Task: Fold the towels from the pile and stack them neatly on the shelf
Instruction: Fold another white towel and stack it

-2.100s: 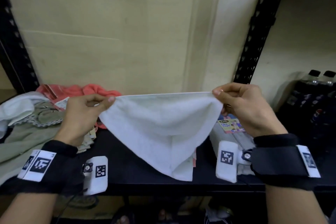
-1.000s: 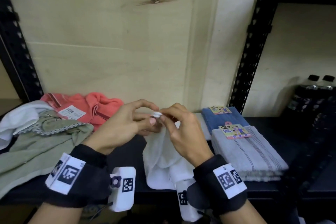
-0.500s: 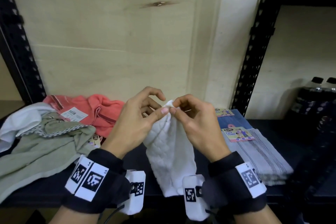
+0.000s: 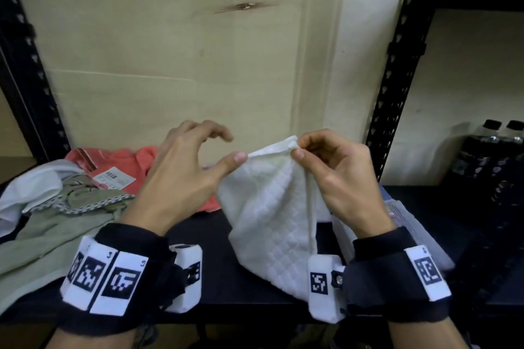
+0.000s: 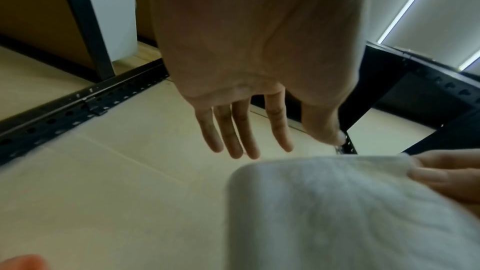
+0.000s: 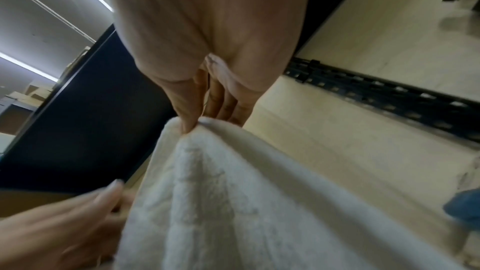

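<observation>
A white quilted towel (image 4: 269,221) hangs doubled over the black shelf (image 4: 204,238). My right hand (image 4: 296,149) pinches its gathered top corners between thumb and forefinger; the right wrist view shows the same pinch (image 6: 192,127) above the towel (image 6: 233,202). Just left of that edge, my left hand (image 4: 230,147) has its fingers spread, and only the thumb tip is near the cloth. In the left wrist view its fingers (image 5: 233,130) are straight and hold nothing, with the towel (image 5: 337,202) below them. The unfolded pile lies left: a green towel (image 4: 56,224), a white one (image 4: 34,187), a coral one (image 4: 136,170).
A folded grey striped towel (image 4: 405,215) lies right, mostly behind my right wrist, with a blue towel (image 6: 465,208) beside it. Dark bottles (image 4: 493,150) stand past the black shelf upright (image 4: 397,71). A plywood panel backs the shelf.
The hands brought the towel's two top corners together. The right hand took both corners. The left hand has let go, opened and drawn a little left.
</observation>
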